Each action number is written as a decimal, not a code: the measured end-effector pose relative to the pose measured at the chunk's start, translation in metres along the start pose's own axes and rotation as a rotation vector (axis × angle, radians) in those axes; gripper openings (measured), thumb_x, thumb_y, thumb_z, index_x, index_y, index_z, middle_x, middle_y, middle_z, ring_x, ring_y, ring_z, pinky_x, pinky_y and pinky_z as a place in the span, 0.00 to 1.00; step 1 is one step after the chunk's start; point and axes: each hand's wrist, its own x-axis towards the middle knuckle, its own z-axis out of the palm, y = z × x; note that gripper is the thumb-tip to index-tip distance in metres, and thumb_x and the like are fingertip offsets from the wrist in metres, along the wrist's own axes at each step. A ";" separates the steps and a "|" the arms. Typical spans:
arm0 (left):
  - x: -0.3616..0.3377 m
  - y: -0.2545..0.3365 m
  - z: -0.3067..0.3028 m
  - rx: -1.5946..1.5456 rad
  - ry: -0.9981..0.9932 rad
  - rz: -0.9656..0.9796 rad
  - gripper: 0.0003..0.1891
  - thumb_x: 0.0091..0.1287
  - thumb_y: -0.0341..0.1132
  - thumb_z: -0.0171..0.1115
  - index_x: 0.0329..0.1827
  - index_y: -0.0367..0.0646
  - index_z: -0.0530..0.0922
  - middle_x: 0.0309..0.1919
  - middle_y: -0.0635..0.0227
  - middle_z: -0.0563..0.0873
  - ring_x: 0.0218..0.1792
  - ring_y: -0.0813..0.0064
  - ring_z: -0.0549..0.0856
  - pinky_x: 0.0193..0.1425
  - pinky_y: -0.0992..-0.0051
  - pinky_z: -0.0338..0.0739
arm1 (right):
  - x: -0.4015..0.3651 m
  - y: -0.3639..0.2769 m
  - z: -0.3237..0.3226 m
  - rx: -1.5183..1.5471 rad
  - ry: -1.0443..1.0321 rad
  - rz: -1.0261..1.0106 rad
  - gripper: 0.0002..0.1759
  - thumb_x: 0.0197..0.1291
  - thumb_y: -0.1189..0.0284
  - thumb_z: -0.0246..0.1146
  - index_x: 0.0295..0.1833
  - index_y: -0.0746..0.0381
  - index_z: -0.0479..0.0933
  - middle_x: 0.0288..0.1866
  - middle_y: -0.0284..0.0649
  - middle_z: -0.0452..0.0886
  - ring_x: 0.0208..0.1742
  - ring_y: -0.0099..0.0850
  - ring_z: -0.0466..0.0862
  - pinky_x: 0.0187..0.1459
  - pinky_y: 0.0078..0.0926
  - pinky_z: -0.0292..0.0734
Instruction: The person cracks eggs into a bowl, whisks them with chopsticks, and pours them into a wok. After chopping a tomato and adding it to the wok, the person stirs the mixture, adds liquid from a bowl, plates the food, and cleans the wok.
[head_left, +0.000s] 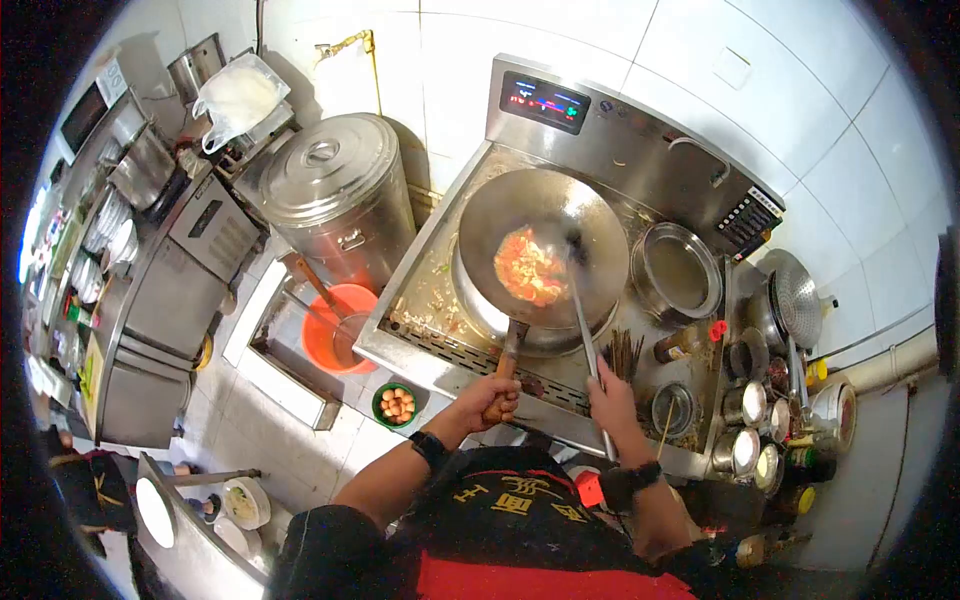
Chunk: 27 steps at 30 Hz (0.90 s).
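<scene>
bucket, orange (318, 330), at 10 o'clock of the left hand; bowl of eggs (395, 405) near, at 9 o'clock. left hand (500, 402): fingers wrapped round the lower end of the wooden handle (510, 350). handle runs up to the wok (520, 195), which sits on the stove at about 1 o'clock of those fingers. red-orange food (528, 268) in the wok's middle. long metal utensil (582, 320): its far end, blurred, in the wok just right of the food. right hand (612, 395): fingers clamped on the shaft, wok at 11 o'clock. bottle, red cap (718, 330), at 2 o'clock of this hand.

writing: yellow lettering (515, 502) on the black apron (470, 530), at 6 o'clock; not surely legible. stove display (545, 102), wok's 12 o'clock: lit red, blue, green; figures too small to read.
</scene>
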 end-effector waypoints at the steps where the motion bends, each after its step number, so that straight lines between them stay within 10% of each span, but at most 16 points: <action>1: -0.001 -0.001 0.002 0.001 0.008 0.008 0.07 0.67 0.31 0.61 0.35 0.46 0.69 0.24 0.73 0.73 0.20 0.80 0.74 0.21 0.75 0.72 | 0.012 -0.015 0.005 -0.044 0.031 0.053 0.32 0.65 0.67 0.59 0.74 0.60 0.63 0.28 0.53 0.78 0.29 0.40 0.81 0.40 0.38 0.77; 9: -0.003 0.000 0.008 0.015 0.018 0.044 0.08 0.66 0.31 0.61 0.34 0.46 0.68 0.23 0.73 0.72 0.19 0.80 0.73 0.21 0.75 0.71 | -0.009 -0.013 -0.009 -0.172 -0.072 -0.007 0.32 0.63 0.67 0.60 0.73 0.60 0.65 0.38 0.58 0.82 0.35 0.38 0.85 0.46 0.34 0.78; 13: 0.002 -0.006 0.006 0.042 0.056 0.063 0.08 0.66 0.31 0.61 0.34 0.46 0.69 0.23 0.73 0.72 0.18 0.79 0.73 0.20 0.74 0.71 | -0.012 0.002 -0.002 -0.181 0.069 -0.069 0.32 0.64 0.67 0.60 0.73 0.63 0.64 0.40 0.60 0.83 0.39 0.53 0.85 0.43 0.42 0.78; 15: 0.008 -0.013 0.001 0.073 0.050 0.068 0.08 0.66 0.31 0.61 0.34 0.46 0.69 0.22 0.73 0.72 0.18 0.80 0.73 0.20 0.74 0.72 | 0.006 0.032 0.026 -0.286 0.160 -0.015 0.34 0.67 0.68 0.58 0.76 0.63 0.58 0.26 0.45 0.77 0.26 0.33 0.80 0.33 0.34 0.77; 21: 0.001 -0.011 0.027 0.090 0.153 0.057 0.07 0.67 0.32 0.61 0.35 0.46 0.69 0.21 0.74 0.72 0.16 0.79 0.72 0.19 0.73 0.72 | -0.019 -0.023 0.036 1.090 -0.264 0.611 0.24 0.76 0.63 0.50 0.72 0.59 0.60 0.25 0.31 0.69 0.16 0.21 0.67 0.18 0.24 0.67; 23: -0.007 -0.004 0.034 0.102 0.178 0.053 0.08 0.67 0.32 0.60 0.34 0.47 0.69 0.20 0.74 0.71 0.15 0.78 0.71 0.18 0.73 0.70 | -0.013 -0.009 0.027 2.160 -0.667 0.692 0.25 0.77 0.61 0.46 0.74 0.57 0.57 0.26 0.31 0.65 0.16 0.17 0.65 0.16 0.19 0.68; 27: -0.023 0.012 0.027 0.073 0.094 -0.008 0.07 0.68 0.33 0.60 0.34 0.47 0.69 0.22 0.75 0.72 0.18 0.80 0.73 0.20 0.75 0.70 | -0.023 -0.017 0.020 1.963 -0.726 0.655 0.23 0.78 0.63 0.43 0.74 0.55 0.58 0.26 0.30 0.63 0.14 0.17 0.64 0.15 0.19 0.68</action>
